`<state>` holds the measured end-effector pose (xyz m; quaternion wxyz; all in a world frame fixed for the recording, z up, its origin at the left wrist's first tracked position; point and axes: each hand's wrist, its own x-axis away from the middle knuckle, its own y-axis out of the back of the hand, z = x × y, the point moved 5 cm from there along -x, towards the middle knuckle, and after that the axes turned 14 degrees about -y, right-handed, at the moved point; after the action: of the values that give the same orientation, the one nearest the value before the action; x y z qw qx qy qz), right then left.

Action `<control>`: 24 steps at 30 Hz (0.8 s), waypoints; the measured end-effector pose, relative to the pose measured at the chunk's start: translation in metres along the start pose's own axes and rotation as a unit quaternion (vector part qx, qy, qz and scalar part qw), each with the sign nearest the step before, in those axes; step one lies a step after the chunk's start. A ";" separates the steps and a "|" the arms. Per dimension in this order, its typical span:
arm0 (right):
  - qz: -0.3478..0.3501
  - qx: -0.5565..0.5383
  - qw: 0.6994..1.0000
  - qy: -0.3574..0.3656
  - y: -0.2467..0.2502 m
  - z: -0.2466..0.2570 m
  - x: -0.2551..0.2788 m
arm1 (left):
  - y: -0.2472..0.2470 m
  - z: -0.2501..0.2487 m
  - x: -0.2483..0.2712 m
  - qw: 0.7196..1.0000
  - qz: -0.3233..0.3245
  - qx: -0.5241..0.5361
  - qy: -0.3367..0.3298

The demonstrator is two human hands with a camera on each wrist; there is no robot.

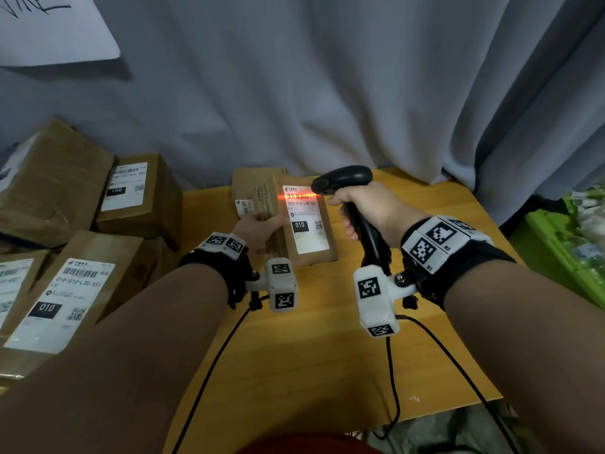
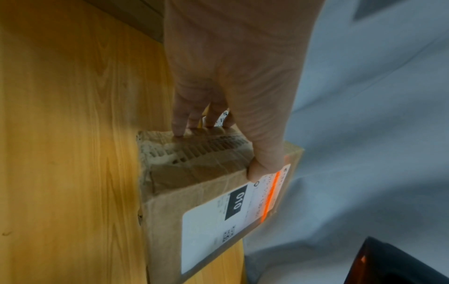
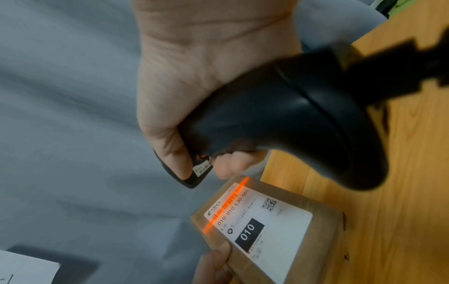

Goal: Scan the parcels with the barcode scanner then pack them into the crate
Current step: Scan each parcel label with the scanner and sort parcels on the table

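Observation:
A small cardboard parcel (image 1: 307, 221) with a white label marked 010 stands tilted on the wooden table (image 1: 294, 339). My left hand (image 1: 262, 227) grips its left side, thumb on the label edge and fingers behind; the left wrist view shows the same parcel (image 2: 206, 192) and my left hand (image 2: 230, 96) on it. My right hand (image 1: 363, 208) holds the black barcode scanner (image 1: 343, 181) by its handle, just right of the parcel. An orange scan line crosses the barcode at the label's top. In the right wrist view the scanner (image 3: 291, 115) points down at the parcel (image 3: 267, 230).
Several labelled cardboard parcels (image 1: 75, 224) are piled to the left of the table. Another box (image 1: 252, 185) stands behind the held parcel. A green crate (image 1: 563, 247) sits low on the right. Grey curtain (image 1: 327, 77) hangs behind. Black cables (image 1: 393, 371) run across the near table.

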<state>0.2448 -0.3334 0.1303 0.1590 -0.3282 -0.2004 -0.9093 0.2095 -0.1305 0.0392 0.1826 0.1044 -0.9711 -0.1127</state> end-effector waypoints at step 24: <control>-0.060 -0.087 0.992 0.072 -0.014 -0.010 -0.017 | 0.027 -0.027 0.034 0.997 -0.033 0.026 -0.058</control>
<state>0.2462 -0.3231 0.1086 0.0891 -0.2615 -0.1278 -0.9526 0.1846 -0.1174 0.0820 0.1193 0.1347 -0.9787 -0.0990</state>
